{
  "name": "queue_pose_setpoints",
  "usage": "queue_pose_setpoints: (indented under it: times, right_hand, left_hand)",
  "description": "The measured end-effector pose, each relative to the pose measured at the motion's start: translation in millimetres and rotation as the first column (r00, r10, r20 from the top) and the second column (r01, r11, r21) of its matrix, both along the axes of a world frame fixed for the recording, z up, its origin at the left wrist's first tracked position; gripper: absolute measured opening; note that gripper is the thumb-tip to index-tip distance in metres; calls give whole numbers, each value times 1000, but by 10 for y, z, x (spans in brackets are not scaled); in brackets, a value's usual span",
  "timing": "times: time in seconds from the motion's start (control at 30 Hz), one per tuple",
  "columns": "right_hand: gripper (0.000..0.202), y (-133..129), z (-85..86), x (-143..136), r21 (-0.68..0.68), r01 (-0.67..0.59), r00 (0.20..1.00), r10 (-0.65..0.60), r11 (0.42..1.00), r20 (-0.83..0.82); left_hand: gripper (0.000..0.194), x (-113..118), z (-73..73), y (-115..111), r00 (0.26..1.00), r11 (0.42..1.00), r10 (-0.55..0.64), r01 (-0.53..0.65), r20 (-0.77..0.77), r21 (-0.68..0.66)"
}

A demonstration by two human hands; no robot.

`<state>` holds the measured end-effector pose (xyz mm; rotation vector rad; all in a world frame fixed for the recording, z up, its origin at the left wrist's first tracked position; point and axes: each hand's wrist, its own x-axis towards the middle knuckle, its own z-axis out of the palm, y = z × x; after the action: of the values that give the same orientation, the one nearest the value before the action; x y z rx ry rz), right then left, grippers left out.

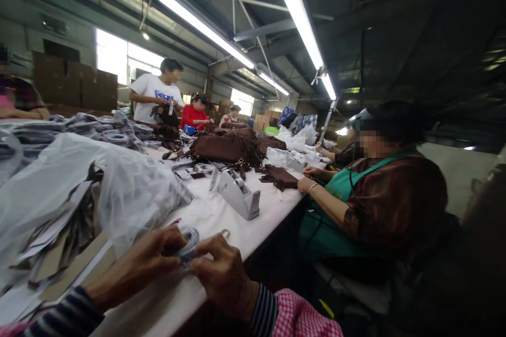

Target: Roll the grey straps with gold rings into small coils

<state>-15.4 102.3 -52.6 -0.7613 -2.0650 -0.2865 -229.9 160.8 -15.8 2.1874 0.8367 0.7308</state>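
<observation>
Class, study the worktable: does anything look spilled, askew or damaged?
The flat strips near the left hand look untidy: they lie at different angles against crumpled plastic, perhaps spilled, perhaps just stored that way. No clear damage shows.

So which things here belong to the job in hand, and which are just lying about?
In the job:
grey coil, held between the left hand and right hand
pile of similar grey coils, probably

Lying about, as far as I can tell:
tape dispenser
see-through plastic
card strips
brown bags
</observation>
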Motion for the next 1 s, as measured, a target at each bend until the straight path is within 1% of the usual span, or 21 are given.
queue_pose_setpoints:
  times: [0.03,0.1,0.17,0.23,0.27,0.33,0.37,0.43,0.5,0.53,0.57,0.6,0.7,0.73,0.77,0.83,0.87,0.93,1.0]
  right_hand:
    - [12,7,-44,5,-16,-1,1000,1,1000,2]
    - [9,33,-118,9,-78,15,999,-12,997,30]
    - [5,72,-124,2,-145,76,994,-64,986,85]
    - [7,117,-33,-10,-230,130,985,-99,964,144]
    - [8,142,41,-16,-282,131,984,-91,950,152]
    - [8,207,206,-25,-418,61,995,-24,906,92]
    - [8,248,279,-27,-496,-2,999,17,868,27]
    - [12,347,374,-26,-642,-132,990,70,756,-122]
    - [15,453,402,-22,-746,-225,970,75,626,-229]
    - [15,500,399,-19,-781,-253,963,70,572,-261]
    - [15,538,394,-18,-804,-268,959,63,531,-278]
    - [16,564,391,-18,-817,-269,958,54,510,-282]
    - [28,576,424,-32,-832,-237,962,3,501,-272]
    - [33,567,450,-36,-846,-238,961,-8,478,-275]
    - [36,560,480,-39,-863,-252,959,-7,438,-284]
    - [34,563,538,-36,-892,-296,952,25,341,-307]
    - [30,577,561,-32,-900,-311,949,46,305,-313]
    - [22,621,591,-24,-909,-321,947,85,266,-309]
    - [18,675,603,-22,-924,-313,949,114,218,-295]
  left_hand:
    - [18,34,-70,-35,999,994,27,-25,-18,103]
    - [19,98,-239,-96,997,959,81,-76,-6,274]
    - [22,145,-407,-124,993,918,113,-111,18,382]
    - [25,167,-530,-114,990,898,138,-129,10,420]
    - [26,172,-566,-100,988,896,155,-140,-1,421]
    - [26,172,-593,-65,978,893,206,-181,-16,412]
    - [24,170,-587,-49,973,892,232,-204,-20,403]
    - [19,163,-546,-30,962,901,269,-235,-46,364]
    - [17,150,-471,-36,959,920,275,-242,-71,309]
    - [18,141,-422,-50,963,934,258,-229,-74,276]
    - [19,130,-365,-69,969,946,239,-217,-66,241]
    - [21,119,-304,-93,975,958,219,-205,-50,199]
    - [24,104,-128,-169,981,981,187,-189,60,30]
    - [23,111,-86,-187,973,980,199,-198,114,-21]
    - [21,124,-57,-197,966,978,207,-200,157,-60]
    - [19,165,-44,-197,941,971,240,-228,239,-79]
    - [20,191,-54,-191,923,964,264,-254,280,-74]
    - [18,242,-87,-180,887,951,303,-307,349,-44]
    - [16,285,-104,-186,870,941,317,-338,379,-13]
